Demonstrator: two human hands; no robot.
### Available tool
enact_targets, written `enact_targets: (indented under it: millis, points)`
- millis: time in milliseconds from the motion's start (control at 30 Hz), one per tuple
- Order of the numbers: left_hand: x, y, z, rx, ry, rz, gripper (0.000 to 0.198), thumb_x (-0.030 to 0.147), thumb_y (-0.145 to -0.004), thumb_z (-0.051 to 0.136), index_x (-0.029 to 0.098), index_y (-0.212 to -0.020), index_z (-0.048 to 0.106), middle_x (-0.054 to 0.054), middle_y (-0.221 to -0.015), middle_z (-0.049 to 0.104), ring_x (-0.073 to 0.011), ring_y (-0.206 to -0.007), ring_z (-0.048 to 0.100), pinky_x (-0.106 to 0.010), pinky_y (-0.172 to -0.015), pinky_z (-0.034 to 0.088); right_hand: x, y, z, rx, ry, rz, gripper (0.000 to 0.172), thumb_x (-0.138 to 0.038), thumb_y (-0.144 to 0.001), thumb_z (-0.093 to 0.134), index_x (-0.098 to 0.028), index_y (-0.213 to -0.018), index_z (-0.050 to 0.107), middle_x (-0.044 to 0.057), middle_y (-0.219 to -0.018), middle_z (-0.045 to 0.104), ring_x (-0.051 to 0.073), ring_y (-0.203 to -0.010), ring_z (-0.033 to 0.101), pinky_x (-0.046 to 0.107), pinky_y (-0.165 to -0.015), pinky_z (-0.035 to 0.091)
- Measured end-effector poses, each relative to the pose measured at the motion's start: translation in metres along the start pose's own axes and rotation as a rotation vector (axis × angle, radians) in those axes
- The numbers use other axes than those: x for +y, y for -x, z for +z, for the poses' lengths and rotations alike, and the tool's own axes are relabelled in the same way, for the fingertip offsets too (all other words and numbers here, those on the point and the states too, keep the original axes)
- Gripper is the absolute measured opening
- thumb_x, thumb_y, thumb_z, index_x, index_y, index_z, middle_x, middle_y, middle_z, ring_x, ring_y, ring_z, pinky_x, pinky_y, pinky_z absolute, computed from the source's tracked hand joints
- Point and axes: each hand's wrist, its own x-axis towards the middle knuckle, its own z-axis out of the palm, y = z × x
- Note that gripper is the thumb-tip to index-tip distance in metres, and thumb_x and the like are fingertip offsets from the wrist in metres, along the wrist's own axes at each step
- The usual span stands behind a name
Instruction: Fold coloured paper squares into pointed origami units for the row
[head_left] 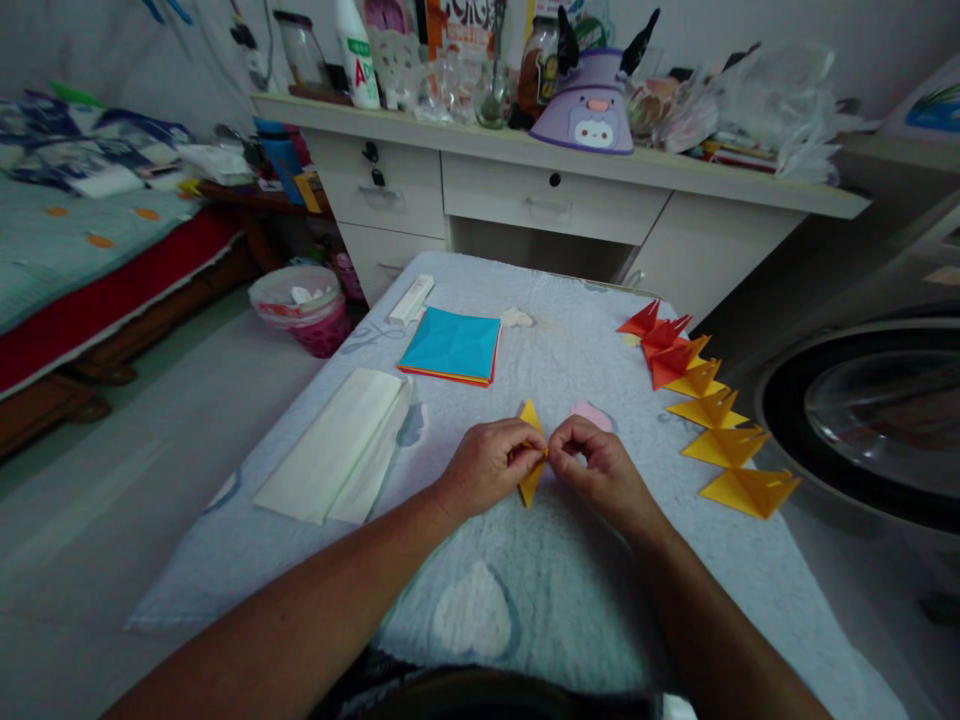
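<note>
A folded yellow origami crane (530,487) is held upright over the cloth-covered table, its pointed wings showing above and below my fingers. My left hand (491,462) is closed on its body from the left. From the right, the pinched thumb and forefinger of my right hand (592,462) grip its narrow tip, close to the left fingertips. To the right stands a row of finished folded cranes, red ones (666,345) at the far end and yellow-orange ones (750,490) nearer. Behind my left hand lies a stack of square paper (452,343) with a blue sheet on top.
Folded white tissue or cloth (337,440) lies left of my hands, and a small white box (412,300) sits behind it. A cluttered white desk (517,200) borders the table's far side. A pink bin (307,310) stands on the floor at left, a washing machine (787,400) at right.
</note>
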Motion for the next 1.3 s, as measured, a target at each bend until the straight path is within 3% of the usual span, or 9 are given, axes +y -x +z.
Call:
enact_targets:
  millis: [300,667,967,1300]
  points:
    - [-0.001,0.0,-0.001,-0.024,0.002,0.009,0.018,0.003,-0.078,0.056,0.018,-0.081,0.066,-0.001,-0.081,0.069,-0.012,-0.074,0.063,-0.021,-0.067,0.046,0.001,0.0,-0.002,-0.024,0.028,-0.027,0.008,-0.022,-0.079,0.058,-0.019,-0.072,0.06,-0.001,-0.071,0.054,0.013,-0.067,0.051,0.027,-0.064,0.039]
    - [-0.002,0.0,-0.001,-0.041,0.001,0.031,0.018,0.002,-0.078,0.056,0.017,-0.081,0.066,0.0,-0.08,0.069,-0.0107,-0.071,0.062,-0.02,-0.066,0.045,0.0,0.0,-0.007,-0.041,0.143,-0.196,0.011,-0.016,-0.082,0.058,-0.02,-0.072,0.06,0.001,-0.075,0.058,0.014,-0.072,0.055,0.028,-0.068,0.042]
    - [0.0,-0.001,-0.002,-0.036,-0.015,0.034,0.016,0.003,-0.079,0.057,0.017,-0.081,0.065,0.001,-0.078,0.067,-0.0095,-0.068,0.06,-0.02,-0.064,0.043,-0.001,-0.001,-0.009,0.008,0.214,-0.328,0.008,-0.014,-0.084,0.059,-0.021,-0.083,0.062,0.002,-0.082,0.058,0.016,-0.08,0.055,0.031,-0.076,0.043]
    - [-0.001,0.0,-0.002,-0.025,-0.048,0.044,0.015,0.005,-0.081,0.056,0.018,-0.083,0.063,0.0,-0.08,0.066,-0.0115,-0.073,0.061,-0.022,-0.066,0.045,-0.006,0.002,-0.012,-0.047,0.187,-0.232,0.007,-0.022,-0.088,0.057,-0.02,-0.085,0.062,0.002,-0.08,0.059,0.015,-0.075,0.055,0.029,-0.069,0.044]
